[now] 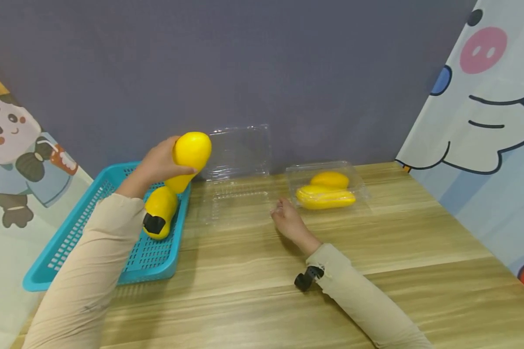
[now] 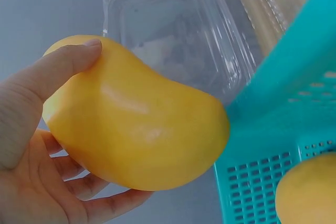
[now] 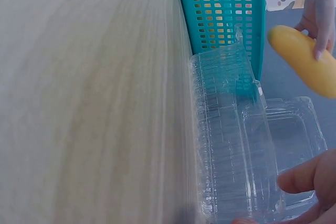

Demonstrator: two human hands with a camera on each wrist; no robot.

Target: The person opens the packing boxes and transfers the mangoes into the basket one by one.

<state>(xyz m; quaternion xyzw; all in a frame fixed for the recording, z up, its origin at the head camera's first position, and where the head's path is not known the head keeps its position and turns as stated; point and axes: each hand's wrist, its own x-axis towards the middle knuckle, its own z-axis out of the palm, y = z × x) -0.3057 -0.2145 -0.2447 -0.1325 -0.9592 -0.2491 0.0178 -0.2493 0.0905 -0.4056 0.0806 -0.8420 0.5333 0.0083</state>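
Observation:
My left hand (image 1: 159, 162) grips a yellow mango (image 2: 136, 119), thumb on one side and fingers round the other. The mango (image 1: 192, 149) is tilted above the right rim of a blue-green basket (image 1: 179, 242). Inside that basket lies another yellow mango (image 1: 162, 201), partly hidden by the left wrist's camera. Right of the basket stands a clear plastic clamshell box (image 3: 226, 124), its lid (image 1: 240, 150) raised toward the grey wall. At the box's right edge, my right hand (image 1: 290, 223) pinches the rim between thumb and fingers.
A second clear plastic box (image 1: 297, 174) on the right holds yellow mangoes (image 1: 329, 180). Behind the boxes rises a grey wall (image 1: 288, 72), with cartoon-printed panels (image 1: 484, 121) at the sides. Everything stands on a wood-grain table (image 1: 244, 291).

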